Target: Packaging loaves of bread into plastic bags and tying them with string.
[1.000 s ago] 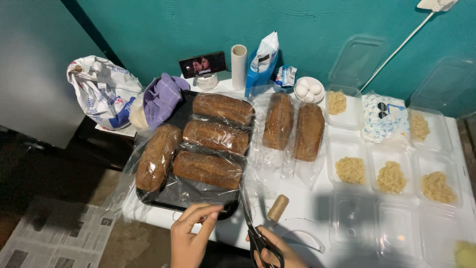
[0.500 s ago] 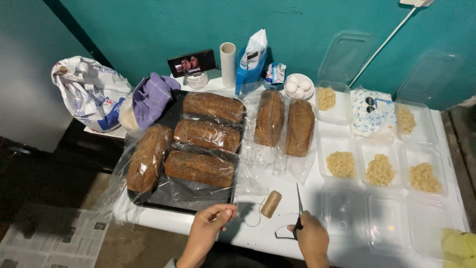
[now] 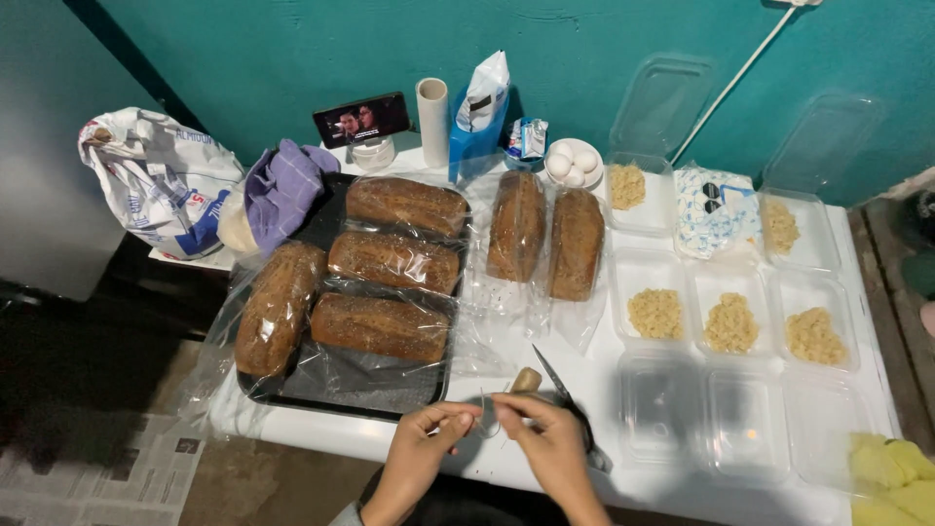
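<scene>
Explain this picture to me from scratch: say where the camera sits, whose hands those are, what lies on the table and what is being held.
The camera is worn on a person's head and looks down, so the two bare hands at the bottom edge are that person's own.

The left hand and the right hand meet over the near edge of the white table. Between their fingertips they pinch a thin piece of string. The right hand also carries a pair of scissors, blades pointing away. A small spool lies just beyond the hands.

On the table are six bagged loaves, four of them on a dark tray, then clear plastic boxes, some with yellowish food, some empty. At the back stand a phone showing a video, a bowl of eggs and a blue packet.
</scene>
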